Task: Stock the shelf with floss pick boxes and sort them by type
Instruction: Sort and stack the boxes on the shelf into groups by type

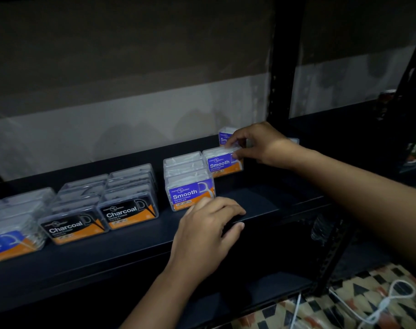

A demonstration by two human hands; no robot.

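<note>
The right hand (254, 143) pinches a Smooth box (222, 162) and should slide it flush beside the front Smooth row (189, 181), while the left hand (209, 231) rests loosely curled and empty on the shelf (261, 205).

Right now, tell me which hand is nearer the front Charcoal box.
Left. The left hand rests on the shelf edge right of the Charcoal box; the right hand is farther back.

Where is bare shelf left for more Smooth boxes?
Bare shelf lies right of the front Smooth row, below the box the right hand grips. The front strip by the left hand is free. Left of that, Charcoal rows crowd it.
</note>
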